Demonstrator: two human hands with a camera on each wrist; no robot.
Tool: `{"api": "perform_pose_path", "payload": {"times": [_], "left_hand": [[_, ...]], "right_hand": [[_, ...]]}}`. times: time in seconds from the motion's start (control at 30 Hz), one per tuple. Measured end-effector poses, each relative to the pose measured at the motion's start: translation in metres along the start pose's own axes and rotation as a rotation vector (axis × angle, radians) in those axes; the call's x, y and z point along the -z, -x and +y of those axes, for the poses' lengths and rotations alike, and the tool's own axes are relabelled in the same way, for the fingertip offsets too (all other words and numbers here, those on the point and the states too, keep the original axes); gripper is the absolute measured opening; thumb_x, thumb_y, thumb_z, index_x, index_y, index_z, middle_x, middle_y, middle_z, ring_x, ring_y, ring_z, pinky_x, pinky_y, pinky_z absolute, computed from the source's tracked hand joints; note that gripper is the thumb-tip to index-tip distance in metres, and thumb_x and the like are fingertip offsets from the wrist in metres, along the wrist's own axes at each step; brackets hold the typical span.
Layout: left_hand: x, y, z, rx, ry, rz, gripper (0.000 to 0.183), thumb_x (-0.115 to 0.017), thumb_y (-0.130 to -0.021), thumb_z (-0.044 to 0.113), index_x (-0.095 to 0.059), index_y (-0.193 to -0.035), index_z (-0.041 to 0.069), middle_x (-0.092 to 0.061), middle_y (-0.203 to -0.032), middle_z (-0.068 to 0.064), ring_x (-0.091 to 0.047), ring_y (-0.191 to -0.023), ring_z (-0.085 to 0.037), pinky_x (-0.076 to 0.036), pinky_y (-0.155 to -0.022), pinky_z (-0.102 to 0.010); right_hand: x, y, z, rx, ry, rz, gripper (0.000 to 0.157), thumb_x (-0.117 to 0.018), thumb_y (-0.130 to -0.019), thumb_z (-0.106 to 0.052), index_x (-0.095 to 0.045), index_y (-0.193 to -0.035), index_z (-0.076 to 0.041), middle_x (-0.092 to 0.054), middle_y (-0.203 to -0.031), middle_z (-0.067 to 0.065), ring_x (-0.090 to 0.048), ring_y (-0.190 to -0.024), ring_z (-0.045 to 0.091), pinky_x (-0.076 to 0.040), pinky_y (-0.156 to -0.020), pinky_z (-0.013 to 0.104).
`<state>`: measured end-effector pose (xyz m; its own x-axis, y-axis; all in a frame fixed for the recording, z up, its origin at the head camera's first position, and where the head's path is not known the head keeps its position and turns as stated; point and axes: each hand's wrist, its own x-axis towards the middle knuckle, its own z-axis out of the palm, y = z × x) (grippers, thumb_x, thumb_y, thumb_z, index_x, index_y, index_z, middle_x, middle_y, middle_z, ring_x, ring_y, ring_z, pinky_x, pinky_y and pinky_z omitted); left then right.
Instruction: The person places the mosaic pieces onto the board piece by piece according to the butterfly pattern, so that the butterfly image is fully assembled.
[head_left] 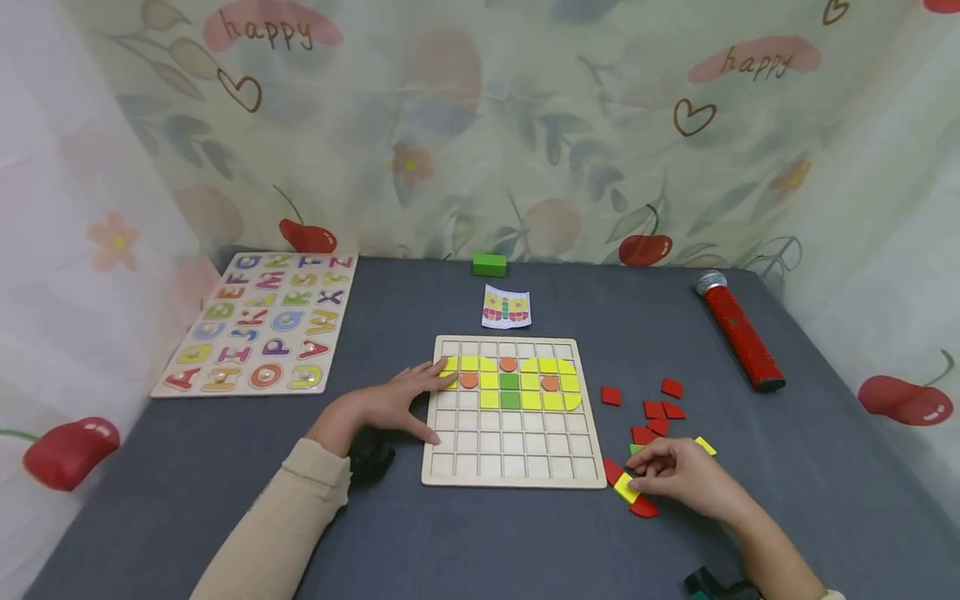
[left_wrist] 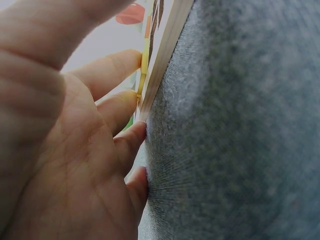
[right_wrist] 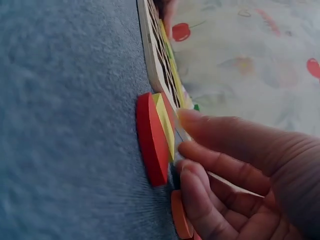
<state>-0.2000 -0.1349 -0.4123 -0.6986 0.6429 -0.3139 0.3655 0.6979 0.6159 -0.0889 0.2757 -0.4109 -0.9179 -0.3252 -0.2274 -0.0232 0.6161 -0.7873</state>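
Observation:
A wooden grid board [head_left: 491, 465] lies on the table, its upper rows filled with yellow, green and orange tiles in a butterfly-like pattern. My left hand [head_left: 397, 400] rests at the board's left edge with fingers spread, fingertips on the yellow tiles [left_wrist: 143, 67] and the thumb lower down at the rim. Off the board's lower right corner, my right hand [head_left: 690, 473] is over loose tiles. Its thumb and fingertips are right at a yellow square tile [head_left: 626, 489], which overlaps red tiles [right_wrist: 152, 142]. An orange piece [right_wrist: 180, 215] shows beneath the fingers.
Several red tiles [head_left: 654, 410] are scattered right of the board. Behind the board stand a small pattern card [head_left: 506, 307] and a green block [head_left: 489, 265]. An alphabet board [head_left: 251, 333] lies at the left, a red microphone [head_left: 742, 337] at the right.

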Motion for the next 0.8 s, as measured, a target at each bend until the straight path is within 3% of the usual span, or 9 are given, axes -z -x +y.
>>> {"api": "perform_pose_path", "payload": {"times": [0.37, 0.63, 0.8], "left_hand": [[-0.0014, 0.0002, 0.0, 0.001, -0.003, 0.003, 0.095, -0.076, -0.074, 0.043, -0.022, -0.149, 0.025, 0.0, -0.159, -0.004, 0.003, -0.145, -0.032, -0.002, -0.115, -0.055], [-0.0014, 0.0011, 0.0008, 0.005, -0.001, 0.002, 0.095, -0.076, -0.074, 0.042, -0.022, -0.149, 0.024, -0.001, -0.159, -0.004, 0.003, -0.145, -0.033, -0.002, -0.115, -0.056], [-0.0017, 0.0012, 0.0013, 0.011, 0.008, 0.011, 0.095, -0.077, -0.073, 0.042, -0.023, -0.149, 0.025, -0.001, -0.159, -0.002, 0.003, -0.146, -0.031, -0.003, -0.115, -0.056]], "right_hand": [[-0.0091, 0.0007, -0.0052, 0.016, 0.16, 0.055, 0.029, -0.081, -0.07, -0.027, -0.066, -0.086, -0.006, -0.056, -0.072, 0.001, -0.049, -0.059, 0.006, -0.045, -0.053, 0.021], [-0.0094, -0.0012, -0.0065, 0.001, 0.162, 0.035, 0.029, -0.081, -0.071, -0.024, -0.063, -0.085, -0.006, -0.054, -0.069, 0.0, -0.048, -0.057, 0.006, -0.045, -0.052, 0.021], [-0.0083, -0.0019, -0.0075, -0.019, 0.096, 0.016, 0.031, -0.079, -0.073, -0.022, -0.059, -0.087, -0.003, -0.055, -0.07, 0.002, -0.051, -0.059, 0.008, -0.047, -0.053, 0.022]]}}
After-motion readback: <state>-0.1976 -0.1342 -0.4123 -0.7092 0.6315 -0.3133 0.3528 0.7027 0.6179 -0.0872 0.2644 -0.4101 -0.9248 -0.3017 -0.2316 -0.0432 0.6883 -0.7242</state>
